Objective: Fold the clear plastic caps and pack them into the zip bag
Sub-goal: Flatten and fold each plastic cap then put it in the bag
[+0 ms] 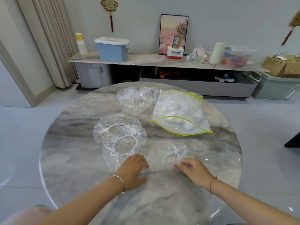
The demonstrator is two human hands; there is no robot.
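A clear plastic cap (168,153) lies flat on the round marble table (68,159) in front of me. My left hand (134,170) pinches its near left edge and my right hand (193,170) pinches its near right edge. Two overlapping caps (118,135) lie to the left of it. Farther back lies another cap (135,100). The zip bag (180,112) with a yellow-green seal lies at the right, its mouth open toward me, with several folded caps inside.
Behind the table runs a low marble cabinet (146,60) with a blue bin (112,48), paper cups, a framed picture and boxes. A grey storage box (274,86) stands on the floor at the right. A curtain hangs at the left.
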